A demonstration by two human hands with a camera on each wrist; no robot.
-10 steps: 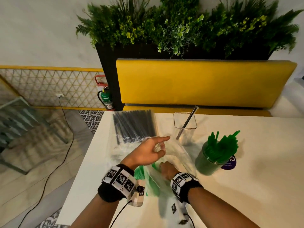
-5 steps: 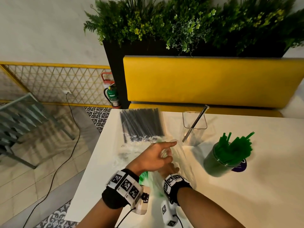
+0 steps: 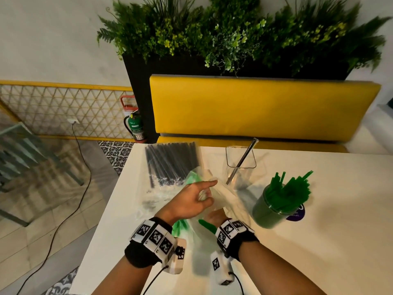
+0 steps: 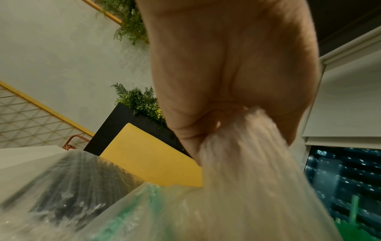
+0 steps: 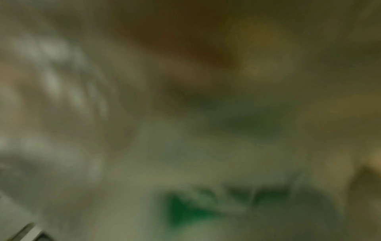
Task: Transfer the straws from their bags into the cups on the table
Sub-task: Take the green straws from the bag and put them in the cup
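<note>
My left hand [image 3: 196,196] grips a bunched fold of the clear plastic bag [image 3: 225,199] above the table, index finger pointing right. The left wrist view shows the bag [image 4: 247,171] gathered in the palm of the left hand [image 4: 237,91]. My right hand [image 3: 214,216] sits inside the bag, its fingers hidden by the film. A green straw [image 3: 207,225] shows beside that wrist. The right wrist view is a blur with a green straw tip [image 5: 185,210]. A green cup [image 3: 268,213] at the right holds several green straws [image 3: 289,188]. A clear cup [image 3: 240,167] holds one dark straw [image 3: 244,158].
A bag of black straws [image 3: 172,162] lies at the table's far left corner, also in the left wrist view [image 4: 78,176]. The white table [image 3: 319,241] ends at a yellow bench [image 3: 255,107]. The floor drops away left of the table edge.
My left hand's fingers have curled tighter on the bag's fold. My right hand has stayed inside the bag, and a green straw now shows by its wrist.
</note>
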